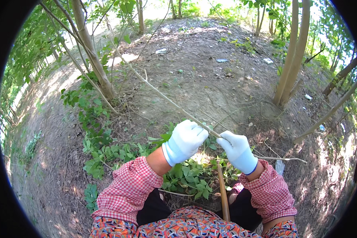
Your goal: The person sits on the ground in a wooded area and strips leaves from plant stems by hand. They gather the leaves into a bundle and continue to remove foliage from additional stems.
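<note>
My left hand, in a white knit glove with a pale blue cuff, is closed around a long thin bare branch. My right hand, gloved alike, grips the same branch near its lower right end. From there the branch slants up and to the left, towards a tree. Below my hands lie green leafy cuttings. A smooth wooden handle stands between my legs, its upper end among the leaves; whatever it is fixed to is hidden.
A tree trunk rises at the left, a forked trunk at the right. One slanting stem leans at the far right. Leafy shoots cover ground at the left. Scraps of litter lie on the bare soil ahead.
</note>
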Demonstrator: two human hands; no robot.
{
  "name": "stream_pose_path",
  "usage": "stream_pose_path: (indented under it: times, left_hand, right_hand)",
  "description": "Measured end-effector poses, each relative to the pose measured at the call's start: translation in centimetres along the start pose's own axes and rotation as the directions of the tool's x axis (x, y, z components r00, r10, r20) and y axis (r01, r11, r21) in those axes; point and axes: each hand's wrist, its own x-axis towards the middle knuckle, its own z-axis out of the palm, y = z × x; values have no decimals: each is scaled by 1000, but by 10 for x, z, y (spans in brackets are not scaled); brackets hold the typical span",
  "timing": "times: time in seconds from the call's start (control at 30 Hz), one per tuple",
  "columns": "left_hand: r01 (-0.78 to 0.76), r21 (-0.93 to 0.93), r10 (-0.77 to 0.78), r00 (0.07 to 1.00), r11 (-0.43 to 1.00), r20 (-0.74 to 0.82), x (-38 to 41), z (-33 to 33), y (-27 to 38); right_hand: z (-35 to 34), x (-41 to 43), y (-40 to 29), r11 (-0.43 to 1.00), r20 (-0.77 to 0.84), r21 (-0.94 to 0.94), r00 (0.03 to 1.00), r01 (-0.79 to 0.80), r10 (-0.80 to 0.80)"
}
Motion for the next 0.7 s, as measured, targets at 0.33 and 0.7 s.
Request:
stream_pose_path:
  times: [0.33,0.7]
  left_hand:
    - [-13,-79,2,990,997,-138,-4,8,3]
    - [586,-785,-649,681,203,340,-4,17,37]
  right_hand:
    - [-9,-1,-1,995,97,98,995,3,-13]
    - [-2,3,5,993,8,-97,998,62,-61]
